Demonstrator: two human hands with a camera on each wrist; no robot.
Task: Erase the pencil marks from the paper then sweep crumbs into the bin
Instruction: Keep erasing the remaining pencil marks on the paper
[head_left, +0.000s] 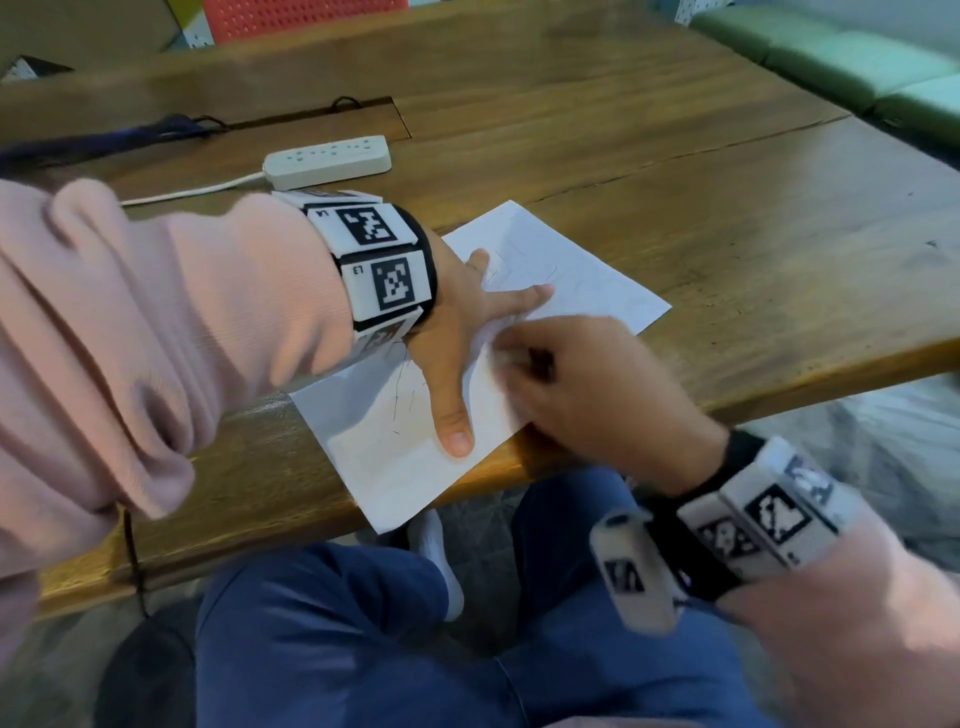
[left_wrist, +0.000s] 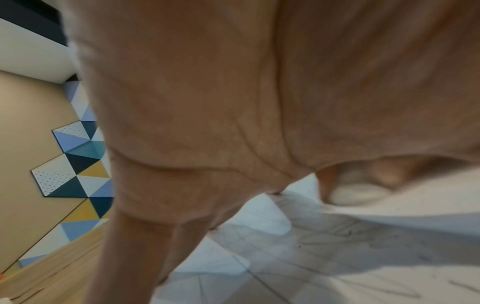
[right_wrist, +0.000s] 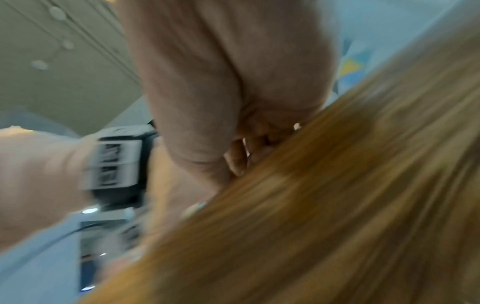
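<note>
The right hand (head_left: 582, 384) pinches a pale eraser (left_wrist: 359, 194) against the paper (head_left: 571, 270), rubbing near its middle. The left hand (head_left: 457, 332) lies flat with fingers spread, pinning the sheet to the table (head_left: 727, 182) so it won't slide or crease; faint marks remain.

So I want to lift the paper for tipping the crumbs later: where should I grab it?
Probably the paper's near corner, which overhangs the table edge: pinch it from the seated side, thumb above, fingers below. The left hand pins the middle flat.
</note>
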